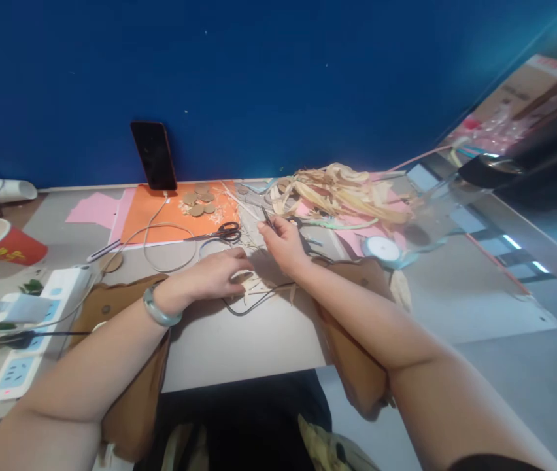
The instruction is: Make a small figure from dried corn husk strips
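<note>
My left hand (217,275) is low over the table, fingers curved and apart, beside pale husk-like scraps (253,285). Whether its fingertips touch them I cannot tell. My right hand (286,247) is closed on a thin dark tool (269,219), which points up and away; its exact kind is unclear. Black-handled scissors (229,231) lie beyond my left hand. A dark cord (246,313) loops below both hands. Past my right hand, dried corn husks (342,190) are heaped over pink paper (352,242).
A phone (155,156) leans against the blue partition (259,85) behind orange paper (146,216) with several round discs (199,198). A power strip (38,333) and red paper cup (8,242) stand left. At right are a white-topped spool (381,248) and a blurred clear bottle (435,203).
</note>
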